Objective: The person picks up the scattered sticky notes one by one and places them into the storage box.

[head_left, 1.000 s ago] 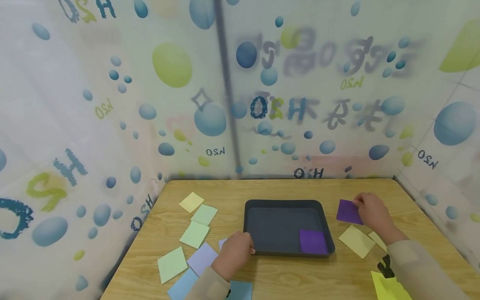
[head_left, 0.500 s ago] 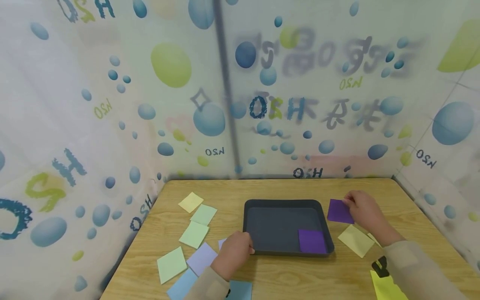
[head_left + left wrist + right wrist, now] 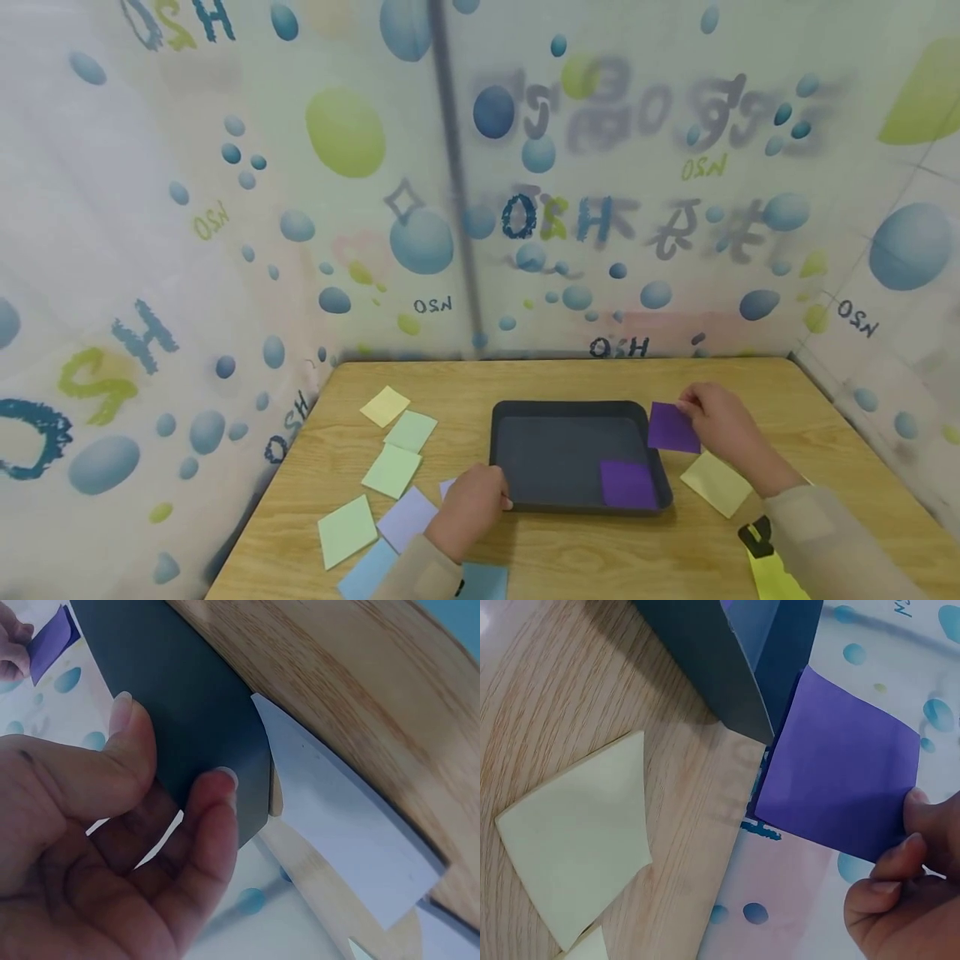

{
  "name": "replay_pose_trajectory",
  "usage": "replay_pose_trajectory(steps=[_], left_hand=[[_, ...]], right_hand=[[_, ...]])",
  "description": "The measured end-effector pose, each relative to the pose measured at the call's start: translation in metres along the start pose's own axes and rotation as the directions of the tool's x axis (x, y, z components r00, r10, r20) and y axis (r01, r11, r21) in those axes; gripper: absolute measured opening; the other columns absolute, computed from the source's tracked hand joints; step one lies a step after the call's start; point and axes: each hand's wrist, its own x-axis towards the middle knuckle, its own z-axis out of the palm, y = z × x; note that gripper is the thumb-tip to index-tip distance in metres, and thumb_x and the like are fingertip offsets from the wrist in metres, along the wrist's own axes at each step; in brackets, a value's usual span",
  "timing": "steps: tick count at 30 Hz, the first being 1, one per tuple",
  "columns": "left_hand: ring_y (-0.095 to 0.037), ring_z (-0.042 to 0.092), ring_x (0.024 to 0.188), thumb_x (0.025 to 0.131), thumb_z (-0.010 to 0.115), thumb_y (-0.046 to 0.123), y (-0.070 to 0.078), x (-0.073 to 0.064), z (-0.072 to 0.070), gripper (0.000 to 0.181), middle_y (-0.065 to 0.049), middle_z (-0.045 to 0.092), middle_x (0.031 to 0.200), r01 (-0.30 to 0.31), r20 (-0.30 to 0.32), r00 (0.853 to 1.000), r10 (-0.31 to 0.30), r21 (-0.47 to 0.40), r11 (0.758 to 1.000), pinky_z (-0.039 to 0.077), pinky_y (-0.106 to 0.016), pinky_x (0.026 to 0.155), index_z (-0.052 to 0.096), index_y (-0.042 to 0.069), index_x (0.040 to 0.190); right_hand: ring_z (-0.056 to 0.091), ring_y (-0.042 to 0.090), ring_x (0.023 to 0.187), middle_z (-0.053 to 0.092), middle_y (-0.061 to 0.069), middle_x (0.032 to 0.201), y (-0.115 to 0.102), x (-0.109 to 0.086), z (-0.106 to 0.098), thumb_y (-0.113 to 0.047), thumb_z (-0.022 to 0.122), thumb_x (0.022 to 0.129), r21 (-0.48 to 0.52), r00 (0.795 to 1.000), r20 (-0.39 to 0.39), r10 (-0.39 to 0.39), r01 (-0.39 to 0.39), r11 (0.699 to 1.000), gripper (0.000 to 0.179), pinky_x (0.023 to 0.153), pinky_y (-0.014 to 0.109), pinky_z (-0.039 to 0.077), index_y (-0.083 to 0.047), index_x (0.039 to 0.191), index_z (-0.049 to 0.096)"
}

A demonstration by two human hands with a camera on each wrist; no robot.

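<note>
My right hand [image 3: 726,427] pinches a purple sticky note [image 3: 672,428] by its right corner, in the air at the right rim of the dark grey tray [image 3: 562,446]. In the right wrist view the note [image 3: 840,765] overlaps the tray's edge from this angle, thumb and fingers [image 3: 901,859] at its corner. Another purple sticky note [image 3: 628,484] lies flat in the tray's front right corner. My left hand [image 3: 471,508] grips the tray's front left corner. The left wrist view shows its thumb and curled fingers about the tray wall [image 3: 187,697].
Left of the tray lie pale green sticky notes [image 3: 392,471], a pale yellow one [image 3: 386,406], lilac ones [image 3: 407,518] and blue ones [image 3: 367,570]. At right are a cream note [image 3: 716,484] and a bright yellow one [image 3: 772,575] partly under the right sleeve. A printed curtain [image 3: 637,208] borders the table.
My right hand has carried the purple sticky note leftward, from beside the tray to its right rim. The left hand has stayed at the tray's corner.
</note>
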Motion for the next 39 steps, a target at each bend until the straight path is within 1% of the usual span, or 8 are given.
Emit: replay_pose_trajectory(steps=[3,7,12,17,24,28,33,39], left_hand=[[-0.015,0.071,0.076,0.083,0.082,0.017,0.000,0.000,0.001,0.007,0.000,0.076,0.082,0.002,0.004,1.000,-0.002,-0.002,1.000,0.057,-0.027,0.064,0.080,0.010,0.083],[-0.014,0.071,0.075,0.083,0.082,0.016,-0.001,0.001,0.003,0.006,0.000,0.077,0.081,-0.003,-0.013,1.000,0.003,-0.003,1.000,0.056,-0.026,0.063,0.080,0.011,0.081],[-0.014,0.071,0.073,0.082,0.083,0.016,0.000,0.000,0.004,0.006,0.000,0.077,0.080,-0.017,-0.026,1.000,0.017,0.004,1.000,0.055,-0.025,0.061,0.080,0.011,0.080],[-0.014,0.071,0.073,0.082,0.083,0.016,0.000,0.000,0.004,0.007,0.000,0.077,0.080,-0.014,-0.023,1.000,0.014,0.011,1.000,0.055,-0.025,0.061,0.080,0.010,0.080],[-0.015,0.071,0.075,0.084,0.082,0.016,0.002,0.000,0.001,0.007,-0.001,0.077,0.081,-0.006,-0.006,1.000,0.006,0.008,1.000,0.057,-0.026,0.063,0.080,0.009,0.082],[-0.016,0.072,0.077,0.085,0.081,0.016,0.002,0.000,0.001,0.007,-0.001,0.077,0.083,-0.002,0.007,1.000,0.002,0.008,1.000,0.057,-0.026,0.064,0.080,0.009,0.084],[-0.015,0.072,0.076,0.084,0.082,0.015,0.002,-0.001,0.000,0.005,-0.001,0.077,0.081,-0.010,-0.012,1.000,0.010,0.025,1.000,0.057,-0.026,0.063,0.080,0.011,0.082],[-0.014,0.071,0.074,0.083,0.082,0.016,0.002,-0.002,0.001,0.005,0.000,0.076,0.081,-0.009,-0.022,1.000,0.009,0.037,0.999,0.057,-0.026,0.062,0.080,0.012,0.082]], right_hand=[[0.051,0.018,0.069,0.060,0.009,0.079,-0.003,0.000,0.000,-0.004,0.058,0.100,0.011,1.000,0.020,-0.011,0.011,1.000,0.013,0.060,0.032,0.041,0.002,0.089,0.064],[0.049,0.018,0.070,0.060,0.008,0.080,-0.007,0.002,0.001,-0.004,0.057,0.101,0.020,0.998,0.053,-0.023,0.022,1.000,0.013,0.061,0.032,0.040,0.003,0.092,0.063],[0.048,0.017,0.068,0.059,0.007,0.078,-0.011,0.003,0.002,-0.004,0.057,0.100,0.034,0.996,0.086,-0.027,0.024,0.999,0.013,0.060,0.032,0.039,0.003,0.091,0.063],[0.049,0.017,0.067,0.060,0.006,0.078,-0.016,0.005,0.003,-0.004,0.056,0.101,0.072,0.987,0.158,-0.014,0.003,0.997,0.013,0.058,0.031,0.040,0.002,0.091,0.064],[0.049,0.018,0.069,0.060,0.006,0.079,-0.022,0.009,0.002,-0.006,0.055,0.102,0.087,0.967,0.256,0.012,-0.036,0.996,0.015,0.060,0.032,0.041,0.001,0.092,0.063],[0.050,0.019,0.071,0.059,0.006,0.080,-0.025,0.010,0.003,-0.007,0.055,0.102,0.077,0.956,0.291,0.037,-0.062,0.995,0.015,0.062,0.032,0.042,0.001,0.093,0.064],[0.051,0.019,0.072,0.059,0.006,0.080,-0.026,0.012,0.006,-0.007,0.056,0.101,0.072,0.942,0.333,0.043,-0.071,0.995,0.015,0.062,0.032,0.042,0.001,0.091,0.064],[0.048,0.018,0.071,0.055,0.003,0.078,-0.027,0.017,0.004,-0.008,0.056,0.102,0.104,0.909,0.414,0.044,-0.095,0.990,0.017,0.062,0.032,0.040,-0.001,0.088,0.063]])
